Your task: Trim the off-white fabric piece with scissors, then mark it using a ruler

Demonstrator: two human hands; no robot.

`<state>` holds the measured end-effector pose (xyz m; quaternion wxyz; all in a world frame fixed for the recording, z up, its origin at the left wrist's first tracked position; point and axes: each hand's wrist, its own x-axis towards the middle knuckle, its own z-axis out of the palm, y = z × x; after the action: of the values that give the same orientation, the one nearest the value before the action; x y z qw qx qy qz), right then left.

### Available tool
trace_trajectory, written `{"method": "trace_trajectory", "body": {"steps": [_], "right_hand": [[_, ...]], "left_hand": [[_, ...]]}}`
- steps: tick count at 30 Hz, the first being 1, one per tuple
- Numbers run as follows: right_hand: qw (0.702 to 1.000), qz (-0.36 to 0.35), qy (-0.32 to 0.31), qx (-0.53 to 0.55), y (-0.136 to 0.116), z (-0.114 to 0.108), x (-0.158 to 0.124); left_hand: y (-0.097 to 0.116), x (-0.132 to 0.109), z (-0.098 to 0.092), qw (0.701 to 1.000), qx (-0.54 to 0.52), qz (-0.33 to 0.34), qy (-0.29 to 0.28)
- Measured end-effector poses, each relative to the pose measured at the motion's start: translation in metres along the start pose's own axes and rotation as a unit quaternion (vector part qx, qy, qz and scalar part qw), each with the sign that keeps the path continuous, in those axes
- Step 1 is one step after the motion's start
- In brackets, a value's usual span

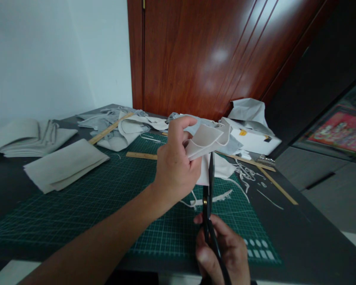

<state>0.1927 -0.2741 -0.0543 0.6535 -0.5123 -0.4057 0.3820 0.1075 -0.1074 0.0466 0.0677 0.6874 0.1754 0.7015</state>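
My left hand [175, 162] is raised over the green cutting mat [91, 206], fingers closed on a folded piece of pale grey fabric [206, 142]. Below it, near the mat's front edge, my right hand [222, 253] grips the handles of black scissors [209, 198]. Their blades point up and reach the fabric's lower edge, just right of my left hand. Thin white fabric trimmings [222, 196] lie on the mat under the blades.
A folded grey fabric piece [65, 164] lies at the mat's left, with a stack of fabric [26, 136] behind it. Wooden rulers [109, 128] and loose fabric cover the table's back. A white box [255, 140] stands at the right; a brown door [207, 55] is behind.
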Motion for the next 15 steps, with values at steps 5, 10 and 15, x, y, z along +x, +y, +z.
{"method": "trace_trajectory", "body": {"steps": [5,10,15], "right_hand": [[1.0,0.006,-0.015,-0.01,0.0024,-0.0026,-0.0002],[1.0,0.01,-0.001,-0.005,-0.001,-0.0019,-0.0009],[1.0,0.014,-0.004,-0.003,-0.0046,-0.0013,-0.0016]], "left_hand": [[0.0011,0.001,0.0001,1.0,-0.003,0.0,0.008],[0.0024,0.0016,-0.0003,1.0,-0.005,-0.001,0.007],[0.0016,0.0027,0.0003,1.0,-0.003,0.011,0.013]]}}
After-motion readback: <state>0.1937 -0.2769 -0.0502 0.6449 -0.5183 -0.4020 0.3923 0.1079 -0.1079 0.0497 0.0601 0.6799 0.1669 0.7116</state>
